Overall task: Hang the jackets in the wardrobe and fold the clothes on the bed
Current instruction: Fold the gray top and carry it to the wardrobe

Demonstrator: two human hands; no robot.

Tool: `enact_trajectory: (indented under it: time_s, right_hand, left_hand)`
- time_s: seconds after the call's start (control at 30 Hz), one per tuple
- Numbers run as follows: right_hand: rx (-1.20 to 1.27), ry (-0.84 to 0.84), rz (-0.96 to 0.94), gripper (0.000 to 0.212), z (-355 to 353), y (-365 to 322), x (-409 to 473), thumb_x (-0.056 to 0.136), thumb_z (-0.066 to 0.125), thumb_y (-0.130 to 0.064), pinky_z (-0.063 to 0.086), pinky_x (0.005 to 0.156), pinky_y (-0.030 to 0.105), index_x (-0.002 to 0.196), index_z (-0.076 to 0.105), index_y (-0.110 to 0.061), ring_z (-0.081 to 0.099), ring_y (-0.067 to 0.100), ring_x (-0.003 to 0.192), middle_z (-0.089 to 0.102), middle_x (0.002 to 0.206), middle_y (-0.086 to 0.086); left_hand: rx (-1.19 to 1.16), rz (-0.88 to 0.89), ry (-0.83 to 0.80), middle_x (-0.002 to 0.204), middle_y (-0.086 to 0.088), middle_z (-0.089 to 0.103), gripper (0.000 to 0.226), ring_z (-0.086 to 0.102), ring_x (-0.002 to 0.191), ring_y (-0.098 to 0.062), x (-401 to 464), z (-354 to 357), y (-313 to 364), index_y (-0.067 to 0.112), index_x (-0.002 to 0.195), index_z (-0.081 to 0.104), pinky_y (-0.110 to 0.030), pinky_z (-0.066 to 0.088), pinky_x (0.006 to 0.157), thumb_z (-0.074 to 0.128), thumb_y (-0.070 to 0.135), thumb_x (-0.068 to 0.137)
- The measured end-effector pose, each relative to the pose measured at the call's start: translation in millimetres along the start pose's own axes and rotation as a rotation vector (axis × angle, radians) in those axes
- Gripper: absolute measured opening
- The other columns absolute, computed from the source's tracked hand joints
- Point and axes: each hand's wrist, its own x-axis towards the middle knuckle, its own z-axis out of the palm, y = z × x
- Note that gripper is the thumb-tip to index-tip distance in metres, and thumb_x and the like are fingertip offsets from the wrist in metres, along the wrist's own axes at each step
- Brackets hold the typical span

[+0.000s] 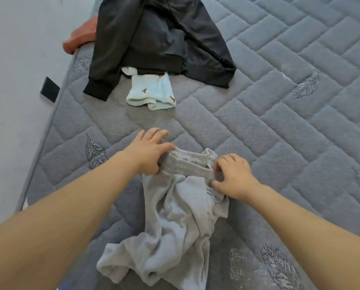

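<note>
Item, grey trousers [170, 216]: crumpled on the mattress [279, 114] directly before me, ribbed waistband farthest from me, legs bunched toward the near edge of view; my left hand [149, 151] grips the waistband's left end, thumb curled onto it, other fingers spread above the quilting; my right hand [233, 176] pinches the right end, fingers curled over the band.
Item, black jacket [154, 42]: spread flat near the mattress's far left edge, sleeves splayed; well apart from the trousers.
Item, pale blue garment [152, 91]: partly under the jacket's hem.
Item, orange cloth [80, 37]: at the left mattress edge, against the wall [18, 59].
Open quilted surface: to my right, wide; also between trousers and jacket.
</note>
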Motion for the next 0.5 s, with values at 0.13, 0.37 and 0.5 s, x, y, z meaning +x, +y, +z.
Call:
enact_trajectory:
  time_s: [0.13, 0.37, 0.5]
  right_hand:
    - [-0.056, -0.158, -0.107, 0.024, -8, -5, 2, 0.086, 0.055, -0.028, 0.026, 0.073, 0.029, 0.077, 0.034, -0.029, 0.05, 0.024, 0.089, 0.043, 0.073, -0.01]
    - [-0.113, -0.234, -0.096, 0.024, -120, -30, -49, 0.089, 0.05, -0.028, 0.028, 0.061, 0.033, 0.072, 0.033, -0.028, 0.056, 0.029, 0.085, 0.053, 0.079, -0.001]
    - [-0.498, 0.109, -0.165, 0.021, -224, -44, -122, 0.087, 0.043, -0.039, 0.03, 0.086, 0.036, 0.092, 0.038, -0.019, 0.064, 0.028, 0.081, 0.07, 0.086, 0.009]
  left_hand:
    - [0.206, 0.188, 0.089, 0.118, 0.002, 0.049, 0.032, 0.045, 0.111, -0.021, 4, 0, 18, 0.023, 0.102, 0.068, -0.041, 0.013, 0.119, 0.053, 0.037, 0.078]
    - [0.446, 0.251, -0.024, 0.08, 0.003, 0.066, 0.015, 0.056, 0.074, -0.02, -84, -62, 39, 0.024, 0.08, 0.065, -0.033, 0.025, 0.079, 0.051, 0.021, 0.077]
    - [0.556, -0.086, 0.003, 0.092, 0.007, 0.068, 0.023, 0.056, 0.096, -0.018, -164, -143, 29, 0.028, 0.098, 0.066, -0.041, 0.022, 0.102, 0.044, 0.025, 0.091]
